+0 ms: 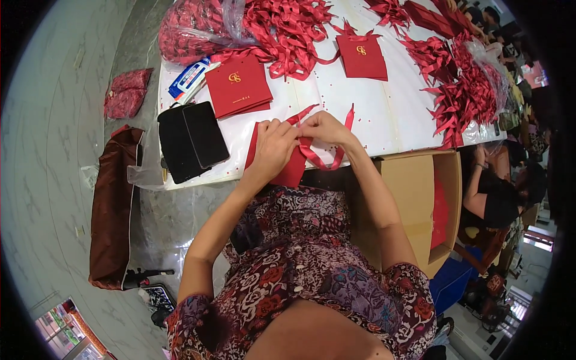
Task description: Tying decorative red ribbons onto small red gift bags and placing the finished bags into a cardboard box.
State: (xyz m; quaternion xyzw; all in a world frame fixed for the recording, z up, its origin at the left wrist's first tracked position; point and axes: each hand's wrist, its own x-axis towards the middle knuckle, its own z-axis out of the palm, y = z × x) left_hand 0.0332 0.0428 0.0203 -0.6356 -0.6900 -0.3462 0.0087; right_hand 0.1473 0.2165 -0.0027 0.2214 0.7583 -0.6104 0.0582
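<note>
L hand and R hand meet at the near edge of the worktop, fingers of both pinched on a red ribbon. L hand also presses on a flat red envelope that overhangs the worktop edge toward the lap. The ribbon is narrow, glossy, same red as the envelope; two loose ends stick up past the fingers, one on each side of the R hand, and a loop drops below the R wrist across the envelope's corner. The envelope is plain matte red on the side seen, mostly hidden under the L hand.

Just L of the hands, two black phones lie side by side, touching, near the worktop's L corner. Beyond them is a stack of red envelopes w/ a gold mark, and another red envelope further R. A heap of loose ribbons fills the far side, a clear bag of red pieces at far L, more ribbon bunches along the R edge.

The worktop between hands and heaps is bare white w/ small red specks, so there's open room straight ahead. R of the lap an open cardboard box stands tight against the R elbow. On the floor at L lies a brown bag, well apart. Another person's arm shows beyond the box.
</note>
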